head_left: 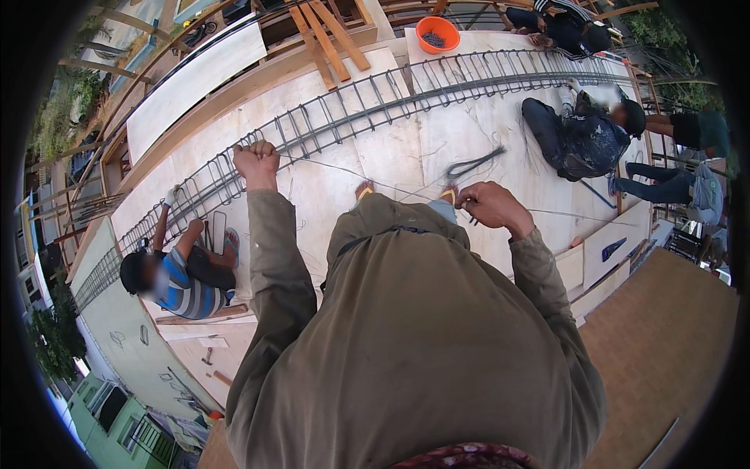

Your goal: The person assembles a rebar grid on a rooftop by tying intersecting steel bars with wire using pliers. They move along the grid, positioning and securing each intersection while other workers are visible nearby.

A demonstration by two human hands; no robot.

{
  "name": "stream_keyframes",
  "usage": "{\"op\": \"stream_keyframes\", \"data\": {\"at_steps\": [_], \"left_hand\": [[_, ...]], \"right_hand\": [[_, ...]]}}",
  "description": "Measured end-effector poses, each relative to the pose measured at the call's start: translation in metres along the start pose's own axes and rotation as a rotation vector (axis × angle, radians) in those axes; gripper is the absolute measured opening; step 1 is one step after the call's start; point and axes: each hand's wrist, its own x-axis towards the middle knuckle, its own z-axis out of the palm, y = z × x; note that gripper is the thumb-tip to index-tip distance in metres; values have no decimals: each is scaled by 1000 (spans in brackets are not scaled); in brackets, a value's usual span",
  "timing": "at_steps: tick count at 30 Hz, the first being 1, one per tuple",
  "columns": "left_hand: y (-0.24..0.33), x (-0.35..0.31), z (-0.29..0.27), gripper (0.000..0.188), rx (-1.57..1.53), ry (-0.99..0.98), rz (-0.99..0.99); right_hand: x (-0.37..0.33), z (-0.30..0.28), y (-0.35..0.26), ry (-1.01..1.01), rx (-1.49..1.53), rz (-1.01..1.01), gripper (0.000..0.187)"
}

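Note:
My left hand [256, 160], closed with the fingers curled in, is raised over the near edge of a long rebar cage [344, 121]. A thin wire [336, 166] runs from it across to my right hand [494, 205], which pinches it. Beyond my right hand a thin strand stretches on to the right. Something small and dark shows under the right fingers, too small to name. The cage is made of long bars with many square stirrups and curves across the pale plywood deck [391, 156]. A bundle of dark tie wire [475, 162] lies on the deck between my feet and the cage.
An orange bucket [437, 34] with dark pieces inside stands behind the cage. One person [183, 281] crouches at left, another [582, 137] at right, and a third [566, 27] at the far right. Wooden planks [328, 39] lie at the back. More people stand at the right edge.

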Motion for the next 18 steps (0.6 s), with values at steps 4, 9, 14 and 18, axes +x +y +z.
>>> {"op": "stream_keyframes", "data": {"at_steps": [4, 9, 14, 18], "left_hand": [[17, 5, -8, 46, 53, 58, 115], [3, 4, -20, 43, 88, 40, -18], [0, 1, -18, 40, 18, 10, -50], [5, -10, -4, 45, 68, -48, 26]], "right_hand": [[-10, -30, -17, -324, 880, -97, 18], [8, -31, -6, 376, 857, -20, 18], [5, -23, -9, 335, 121, 146, 19], [-4, -22, 2, -318, 522, 46, 19]]}}
